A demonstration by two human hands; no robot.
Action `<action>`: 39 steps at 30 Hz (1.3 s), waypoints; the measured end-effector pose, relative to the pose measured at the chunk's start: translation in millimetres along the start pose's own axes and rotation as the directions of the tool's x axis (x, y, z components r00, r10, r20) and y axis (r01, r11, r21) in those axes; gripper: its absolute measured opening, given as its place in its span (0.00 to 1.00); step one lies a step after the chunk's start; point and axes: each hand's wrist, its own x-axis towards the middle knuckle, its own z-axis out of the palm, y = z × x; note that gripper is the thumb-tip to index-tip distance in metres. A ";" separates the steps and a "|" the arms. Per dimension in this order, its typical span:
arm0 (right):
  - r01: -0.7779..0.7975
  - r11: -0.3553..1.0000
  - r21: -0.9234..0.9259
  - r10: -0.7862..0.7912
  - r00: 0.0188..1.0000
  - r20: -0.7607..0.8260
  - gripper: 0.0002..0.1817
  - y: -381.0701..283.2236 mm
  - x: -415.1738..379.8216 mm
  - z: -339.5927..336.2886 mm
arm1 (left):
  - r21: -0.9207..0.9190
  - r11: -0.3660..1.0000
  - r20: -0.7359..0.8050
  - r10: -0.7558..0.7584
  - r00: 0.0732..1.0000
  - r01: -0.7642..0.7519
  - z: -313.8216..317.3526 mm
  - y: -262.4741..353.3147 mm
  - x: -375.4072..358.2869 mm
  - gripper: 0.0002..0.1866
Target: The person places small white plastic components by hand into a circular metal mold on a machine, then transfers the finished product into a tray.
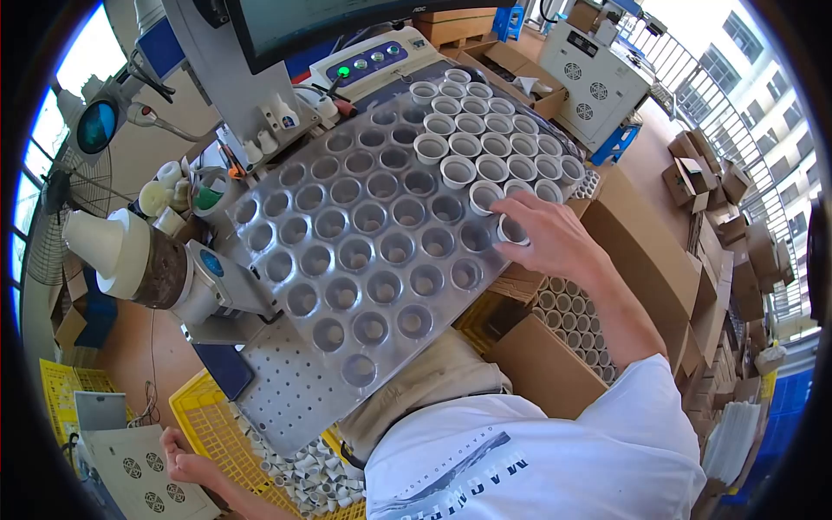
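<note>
My right hand (555, 236) is at the right edge of a metal tray (334, 195) with rows of round holes, its fingers closed on a white cup (513, 229). Beside it, white cups (468, 144) fill the holes of the tray's upper right part, while the holes on the left and lower side hold none. My left hand (186, 459) hangs at the lower left, away from the tray, near a yellow crate (204, 403) of small white cups; its fingers are curled and I cannot make out whether anything is in them.
At the left stands a machine with a white cone-shaped part (108, 247). Behind the tray are a monitor (347, 22) and a control box with buttons (368, 59). An open cardboard box (641, 243) with stacked cups (572, 321) lies right of the tray.
</note>
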 end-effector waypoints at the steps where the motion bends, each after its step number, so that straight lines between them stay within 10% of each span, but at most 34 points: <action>1: -0.072 0.993 -0.094 0.077 0.996 0.045 0.27 2.9 -7.6 -3.7 | -0.170 0.985 0.040 -0.010 0.999 0.017 24.1 23.8 -4.5 0.17; 9: -0.246 0.944 -0.218 0.225 0.967 -0.116 0.29 -1.1 0.0 26.6 | -0.467 0.846 0.417 0.466 0.780 -0.256 146.3 122.5 -70.0 0.13; 19: -0.250 0.968 -0.012 0.247 0.964 -0.095 0.31 -27.8 17.2 -14.1 | -0.471 0.866 0.496 0.418 0.761 -0.169 148.1 82.4 -108.8 0.09; 29: 0.333 0.725 0.604 -0.241 0.943 -0.230 0.21 -135.7 189.4 113.7 | -0.332 0.928 0.560 0.338 0.756 -0.169 151.8 83.0 -113.5 0.10; 39: 0.294 0.670 0.682 -0.201 0.956 -0.215 0.17 -136.9 199.8 147.7 | -0.326 0.936 0.547 0.304 0.780 -0.135 150.3 76.5 -112.8 0.09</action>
